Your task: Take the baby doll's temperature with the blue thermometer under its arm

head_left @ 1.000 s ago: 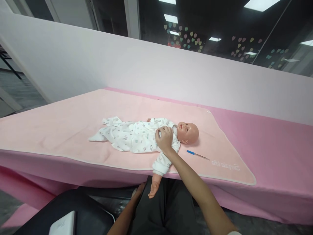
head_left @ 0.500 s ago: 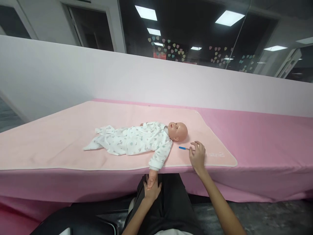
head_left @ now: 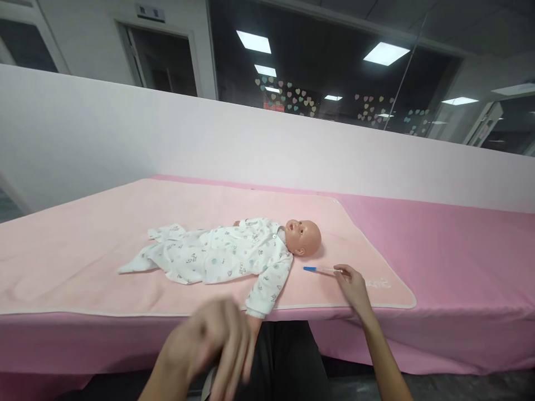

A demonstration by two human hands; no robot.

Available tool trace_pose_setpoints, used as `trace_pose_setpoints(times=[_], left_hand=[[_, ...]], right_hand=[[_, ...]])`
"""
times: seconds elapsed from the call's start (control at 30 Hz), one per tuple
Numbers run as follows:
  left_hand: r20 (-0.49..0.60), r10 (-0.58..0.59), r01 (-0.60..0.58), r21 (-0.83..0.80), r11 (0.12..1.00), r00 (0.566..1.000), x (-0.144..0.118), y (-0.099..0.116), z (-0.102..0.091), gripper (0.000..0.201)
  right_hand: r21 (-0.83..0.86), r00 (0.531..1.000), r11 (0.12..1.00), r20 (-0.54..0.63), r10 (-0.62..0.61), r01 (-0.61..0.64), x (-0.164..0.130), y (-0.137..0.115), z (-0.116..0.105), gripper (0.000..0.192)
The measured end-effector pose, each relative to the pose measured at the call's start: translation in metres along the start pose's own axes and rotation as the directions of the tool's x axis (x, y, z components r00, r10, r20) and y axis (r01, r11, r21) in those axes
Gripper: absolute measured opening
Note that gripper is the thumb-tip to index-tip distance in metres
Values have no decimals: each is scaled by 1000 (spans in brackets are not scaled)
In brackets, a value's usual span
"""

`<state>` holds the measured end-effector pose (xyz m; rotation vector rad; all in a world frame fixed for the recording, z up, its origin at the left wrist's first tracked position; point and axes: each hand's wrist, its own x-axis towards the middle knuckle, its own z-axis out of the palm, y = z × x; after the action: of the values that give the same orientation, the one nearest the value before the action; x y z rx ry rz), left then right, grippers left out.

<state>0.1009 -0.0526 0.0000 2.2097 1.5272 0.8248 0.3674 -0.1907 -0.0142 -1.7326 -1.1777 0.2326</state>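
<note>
From the head camera, the right hand (head_left: 354, 285) sits right of centre in the frame, its fingers (head_left: 345, 274) closing in a pinch on the near end of the thin pen-like stick with a blue tip (head_left: 321, 270). The stick lies flat on the pale pink blanket (head_left: 83, 234), just right of the baby doll (head_left: 234, 253), below its head. The left hand (head_left: 213, 345) is a blur at the lower middle, raised in front of the tabletop (head_left: 460, 250) edge, fingers loosely spread and holding nothing. The doll's near sleeve (head_left: 267, 287) hangs toward that edge. To lift the stick cleanly, I'd judge it best to pinch it with the fingertips and raise it level, keeping the wrist clear of the doll's head.
</note>
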Motion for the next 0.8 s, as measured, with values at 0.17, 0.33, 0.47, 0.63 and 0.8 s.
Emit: trace_pose_setpoints(times=[0.17,0.33,0.47,0.63,0.8], left_hand=[[-144,116,-123,-38,992,983,39,29,-15,41],[-310,342,-291,200,936,887,61,47,5,35],[-318,396,-310,288,906,862,49,39,15,28],[-317,419,-340,278,899,851,35,34,14,25],[-326,414,-347,244,906,850,35,33,16,23]], right_hand=[[148,1000,989,11,-16,14,15,-41,-12,28],[-47,999,999,51,-17,19,26,-60,3,26],[-272,988,962,153,21,22,27,-49,23,23],[-161,878,986,477,32,52,52,-79,7,26],[430,890,894,349,-294,127,95,-162,-40,23]])
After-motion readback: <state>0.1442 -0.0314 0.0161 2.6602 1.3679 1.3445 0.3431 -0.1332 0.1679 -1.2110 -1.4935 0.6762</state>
